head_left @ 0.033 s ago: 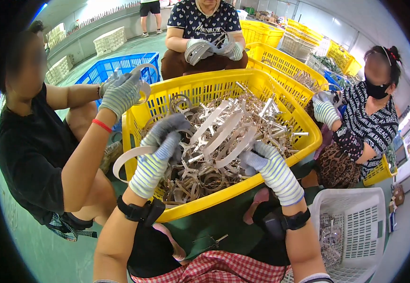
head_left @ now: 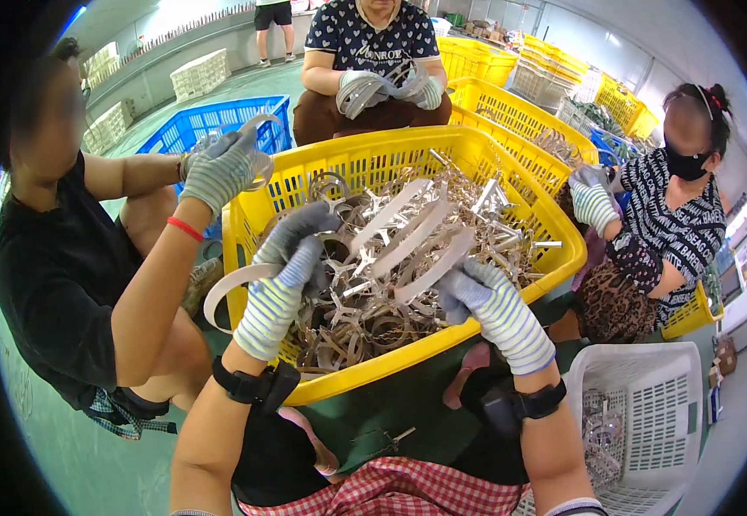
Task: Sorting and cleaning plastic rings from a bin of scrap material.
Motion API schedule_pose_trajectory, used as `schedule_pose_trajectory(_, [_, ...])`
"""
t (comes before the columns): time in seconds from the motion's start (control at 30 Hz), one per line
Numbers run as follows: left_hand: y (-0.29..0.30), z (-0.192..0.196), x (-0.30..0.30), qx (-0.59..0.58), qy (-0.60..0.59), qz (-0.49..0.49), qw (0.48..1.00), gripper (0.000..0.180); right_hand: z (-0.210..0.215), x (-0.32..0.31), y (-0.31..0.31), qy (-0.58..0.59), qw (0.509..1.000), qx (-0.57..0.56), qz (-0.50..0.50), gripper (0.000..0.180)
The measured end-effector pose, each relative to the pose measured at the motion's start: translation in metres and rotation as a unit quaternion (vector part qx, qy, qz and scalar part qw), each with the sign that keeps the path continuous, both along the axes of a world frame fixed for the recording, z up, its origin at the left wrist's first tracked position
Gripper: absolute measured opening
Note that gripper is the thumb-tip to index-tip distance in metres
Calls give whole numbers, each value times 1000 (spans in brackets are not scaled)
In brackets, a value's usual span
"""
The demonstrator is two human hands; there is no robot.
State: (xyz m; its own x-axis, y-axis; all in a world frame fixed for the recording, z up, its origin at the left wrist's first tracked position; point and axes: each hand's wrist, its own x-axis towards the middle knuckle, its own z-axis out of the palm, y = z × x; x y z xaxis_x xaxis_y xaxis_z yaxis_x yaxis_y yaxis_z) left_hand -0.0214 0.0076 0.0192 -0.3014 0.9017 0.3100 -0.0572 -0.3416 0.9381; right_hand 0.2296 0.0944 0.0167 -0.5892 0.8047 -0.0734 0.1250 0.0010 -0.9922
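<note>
Pale strips [head_left: 412,241] have shifted slightly right, obscuring metal pieces [head_left: 488,199] in the yellow crate [head_left: 358,383]. Left fingers [head_left: 300,228] grip a curved strip [head_left: 242,273]; right fingers [head_left: 468,294] curl, hold unclear.

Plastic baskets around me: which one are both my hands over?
The big yellow basket directly before you, heaped with metal parts; your left hand and right hand are over it, not the white basket at lower right.
</note>
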Motion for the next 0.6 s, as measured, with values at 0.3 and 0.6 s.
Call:
schedule_pose_trajectory(0.3, [-8, -3, -8, -11, 7, -12, 1000, 33, -7, -10, -7, 10, 995, -87, 43, 55])
schedule_pose_trajectory(0.6, [-4, 1, 32, -77, 97, 87, 988, 33, -29, 21, 6, -9, 962, 263, 75, 32])
